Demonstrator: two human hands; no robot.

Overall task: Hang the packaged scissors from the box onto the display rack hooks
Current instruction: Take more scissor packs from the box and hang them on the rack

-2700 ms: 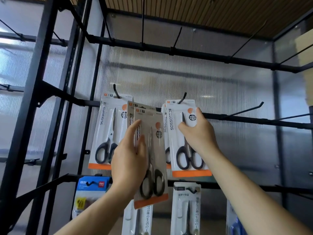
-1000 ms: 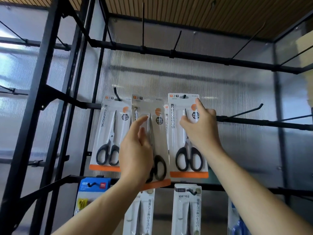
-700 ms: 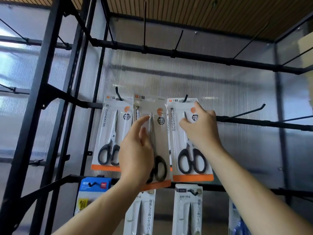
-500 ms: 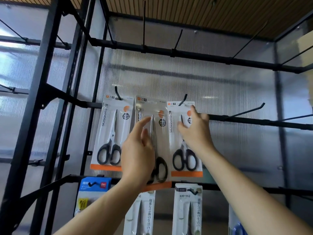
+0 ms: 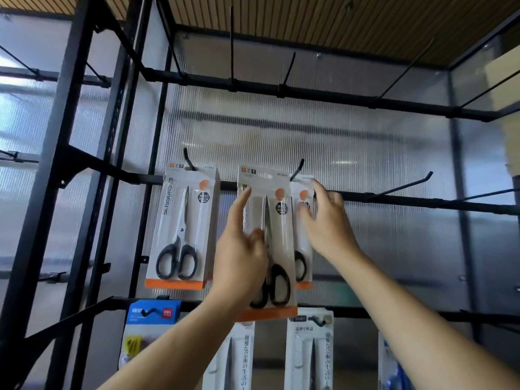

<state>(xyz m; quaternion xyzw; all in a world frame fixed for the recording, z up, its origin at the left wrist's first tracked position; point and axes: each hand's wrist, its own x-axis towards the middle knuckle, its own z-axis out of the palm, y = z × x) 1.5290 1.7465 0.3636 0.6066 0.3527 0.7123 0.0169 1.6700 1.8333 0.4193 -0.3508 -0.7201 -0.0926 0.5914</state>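
Our left hand (image 5: pixel 242 257) grips the pack of scissors (image 5: pixel 277 220) and holds it upright in front of the display rack (image 5: pixel 422 202). The thumb (image 5: pixel 257 235) presses on the clear front, the index finger (image 5: pixel 241 201) lies straight up along the pack's left edge, and the other fingers are hidden behind the card. The pack's hanging slot near the top shows open. It sits just left of the hook (image 5: pixel 297 169) and not on it.

Our right hand (image 5: pixel 329 229) is blurred. Its fingers are spread and fairly straight at the right edge of the hanging pack (image 5: pixel 301 240), which is partly covered by the one we hold. We cannot tell whether that hand pinches the card or only touches it.

Further left, another pack (image 5: pixel 183 220) hangs from its own hook (image 5: pixel 188 160).
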